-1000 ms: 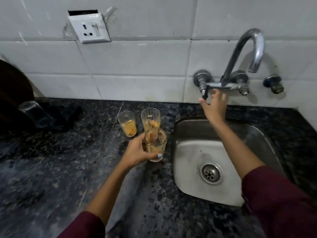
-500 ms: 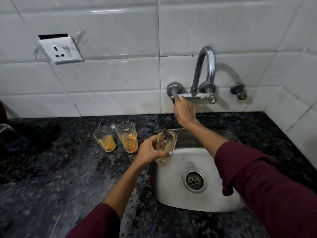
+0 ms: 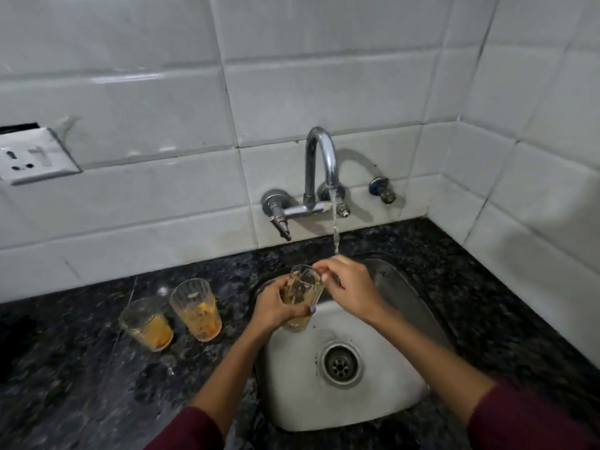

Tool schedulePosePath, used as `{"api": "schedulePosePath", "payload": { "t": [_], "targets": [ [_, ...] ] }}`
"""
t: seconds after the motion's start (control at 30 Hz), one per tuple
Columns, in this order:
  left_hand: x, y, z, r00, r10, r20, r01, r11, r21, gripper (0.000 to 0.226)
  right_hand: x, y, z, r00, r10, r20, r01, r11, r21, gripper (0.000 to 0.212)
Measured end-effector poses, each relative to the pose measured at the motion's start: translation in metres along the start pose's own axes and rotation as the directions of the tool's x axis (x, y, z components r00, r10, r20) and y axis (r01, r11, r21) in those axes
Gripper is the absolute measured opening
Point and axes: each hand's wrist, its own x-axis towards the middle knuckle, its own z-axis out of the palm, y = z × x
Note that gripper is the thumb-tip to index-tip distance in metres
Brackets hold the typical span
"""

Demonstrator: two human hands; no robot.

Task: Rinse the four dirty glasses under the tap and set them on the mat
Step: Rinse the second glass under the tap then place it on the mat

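My left hand grips a dirty glass with yellowish residue over the steel sink. My right hand touches the glass rim with its fingers, right beneath the stream. Water runs from the chrome tap down onto my right hand. Two more dirty glasses with orange dregs stand upright on the counter left of the sink. No mat shows in this view.
Dark speckled granite counter surrounds the sink. White tiled walls meet in a corner at the right. A wall socket sits at the far left. The sink drain lies below my hands.
My right hand left the tap handle and came down to the glass rim. Water now runs. My left hand carried the glass farther over the sink, under the spout.
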Motion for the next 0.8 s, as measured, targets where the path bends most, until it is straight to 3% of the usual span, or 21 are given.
{"api": "schedulePosePath", "payload": {
  "t": [0.1,0.2,0.33,0.4,0.47,0.57,0.67,0.73,0.8],
  "targets": [
    [0.013,0.009,0.013,1.000,0.008,0.020,-0.008,1.000,-0.005,0.057,-0.004,0.006,-0.012,0.978,0.010,0.209,0.008,0.996,-0.084,0.037],
    [0.025,0.013,0.013,0.998,0.025,0.051,-0.021,0.998,-0.063,0.073,0.002,0.006,-0.018,0.939,0.015,0.345,0.006,0.998,-0.058,0.022],
    [0.028,0.011,0.013,0.996,-0.057,-0.063,0.034,0.945,-0.325,0.090,0.017,-0.003,-0.016,0.964,0.209,0.166,-0.232,0.964,0.130,0.010],
    [0.026,0.012,0.018,0.982,-0.116,-0.152,0.018,0.847,-0.531,0.078,0.023,-0.009,-0.008,0.929,0.356,0.098,-0.369,0.878,0.306,0.013],
    [0.026,0.014,0.024,0.971,-0.167,-0.171,-0.008,0.693,-0.721,0.057,0.025,-0.015,0.003,0.896,0.426,0.125,-0.432,0.768,0.472,0.017],
    [0.031,0.013,0.021,0.960,-0.248,-0.127,0.023,0.526,-0.850,0.038,0.013,-0.012,0.012,0.952,0.288,0.102,-0.301,0.832,0.467,0.021],
    [0.037,0.014,0.008,0.946,-0.313,0.089,0.237,0.475,-0.848,0.051,-0.001,0.006,0.002,0.987,-0.033,0.155,0.001,0.979,0.203,0.025],
    [0.039,0.018,0.004,0.918,-0.332,0.215,0.362,0.487,-0.794,0.047,0.000,0.013,-0.005,0.970,-0.079,0.230,0.060,0.994,0.090,0.018],
    [0.042,0.019,0.007,0.916,-0.303,0.262,0.382,0.468,-0.797,0.034,0.008,0.011,-0.005,0.985,-0.043,0.165,0.034,0.998,0.057,0.016]
  ]
}}
